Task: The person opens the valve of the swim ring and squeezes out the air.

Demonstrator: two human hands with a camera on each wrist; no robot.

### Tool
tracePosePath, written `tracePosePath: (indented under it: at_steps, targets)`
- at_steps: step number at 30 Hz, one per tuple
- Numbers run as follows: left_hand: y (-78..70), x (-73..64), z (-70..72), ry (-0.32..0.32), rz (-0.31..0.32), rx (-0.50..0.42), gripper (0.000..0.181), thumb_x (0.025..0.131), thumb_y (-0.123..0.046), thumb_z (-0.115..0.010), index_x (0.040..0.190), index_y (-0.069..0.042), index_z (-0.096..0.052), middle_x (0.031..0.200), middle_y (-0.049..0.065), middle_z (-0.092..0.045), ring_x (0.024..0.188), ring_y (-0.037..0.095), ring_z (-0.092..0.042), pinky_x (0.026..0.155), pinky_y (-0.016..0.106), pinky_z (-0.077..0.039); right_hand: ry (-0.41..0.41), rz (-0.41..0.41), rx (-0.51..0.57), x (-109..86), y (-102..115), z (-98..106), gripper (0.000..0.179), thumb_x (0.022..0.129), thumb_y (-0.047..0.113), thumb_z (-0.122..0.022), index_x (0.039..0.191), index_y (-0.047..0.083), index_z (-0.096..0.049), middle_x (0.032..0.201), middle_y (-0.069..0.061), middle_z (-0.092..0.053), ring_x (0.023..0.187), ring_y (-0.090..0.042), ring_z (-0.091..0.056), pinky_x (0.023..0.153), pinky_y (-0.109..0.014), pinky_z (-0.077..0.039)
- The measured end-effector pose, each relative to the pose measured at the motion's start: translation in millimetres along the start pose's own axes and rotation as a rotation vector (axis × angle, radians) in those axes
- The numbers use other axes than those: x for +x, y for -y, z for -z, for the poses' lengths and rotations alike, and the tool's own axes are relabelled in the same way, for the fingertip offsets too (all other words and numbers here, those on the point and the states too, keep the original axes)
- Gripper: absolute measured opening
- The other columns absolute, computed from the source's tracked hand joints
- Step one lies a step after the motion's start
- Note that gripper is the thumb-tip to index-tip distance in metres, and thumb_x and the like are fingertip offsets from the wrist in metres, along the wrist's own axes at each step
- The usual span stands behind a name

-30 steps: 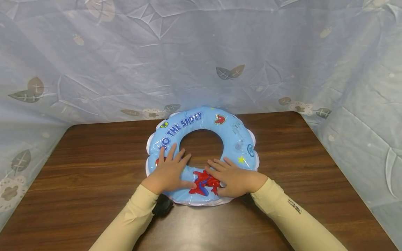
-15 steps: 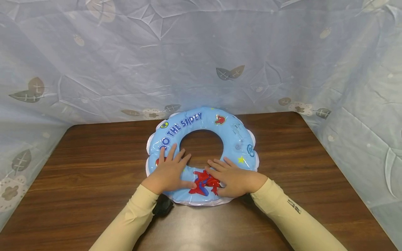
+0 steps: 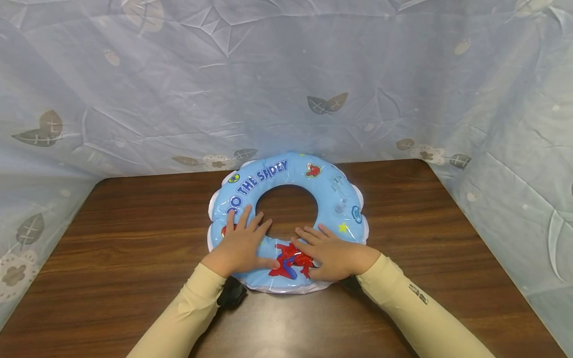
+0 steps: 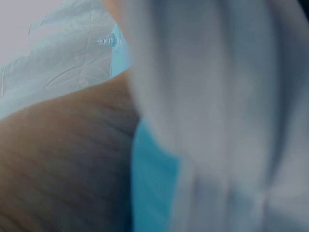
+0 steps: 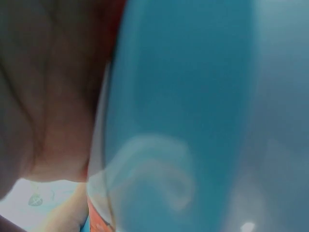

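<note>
Left hand (image 3: pixel 239 248) splayed, right hand (image 3: pixel 336 254) straight-fingered — both resting on inflatable swim ring (image 3: pixel 329 206) — lettering (image 3: pixel 247 186) "THE" legible

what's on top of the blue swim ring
The left hand and right hand rest on the near part of the swim ring. Blue lettering, a yellow star and a red-and-blue figure show on its surface. Whatever print lies under the hands is covered.

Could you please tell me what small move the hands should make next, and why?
Probably a gentle press down, to feel how firm the swim ring is: the left hand and right hand rest with spread fingers on its near side, and it looks plump, lying on the table.
</note>
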State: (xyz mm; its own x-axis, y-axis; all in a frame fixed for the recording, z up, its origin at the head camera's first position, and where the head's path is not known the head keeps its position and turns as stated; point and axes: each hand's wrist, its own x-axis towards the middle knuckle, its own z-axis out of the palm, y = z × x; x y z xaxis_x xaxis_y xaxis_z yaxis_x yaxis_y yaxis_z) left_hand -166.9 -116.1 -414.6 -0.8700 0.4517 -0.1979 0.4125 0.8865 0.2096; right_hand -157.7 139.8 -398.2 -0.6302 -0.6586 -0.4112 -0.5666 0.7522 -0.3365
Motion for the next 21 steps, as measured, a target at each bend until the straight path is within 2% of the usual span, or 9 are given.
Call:
tracePosePath:
  at_steps: [6,21]
  targets:
    - [0.2,-0.1,-0.4,0.003,0.001,0.001,0.105,0.079,-0.069,-0.075,0.159,-0.010,-0.040,0.167,0.020,-0.030,0.157,0.047,-0.002,0.119,0.072,0.006,-0.003,0.001,-0.003,-0.4,-0.1,-0.8,0.090,0.090,0.034,-0.074,0.165,0.016,-0.027,0.174,-0.008,-0.015,0.160,-0.032,-0.009,0.127,-0.055,-0.004]
    - [2.8,2.3,-5.0,-0.013,-0.003,-0.007,0.106,0.079,-0.069,-0.075,0.159,-0.010,-0.040,0.167,0.020,-0.029,0.157,0.047,-0.003,0.119,0.071,0.007,-0.004,-0.011,-0.005,1.0,0.3,-1.9,0.090,0.090,0.035,-0.074,0.165,0.018,-0.027,0.174,-0.005,-0.014,0.160,-0.030,-0.008,0.128,-0.052,-0.003]
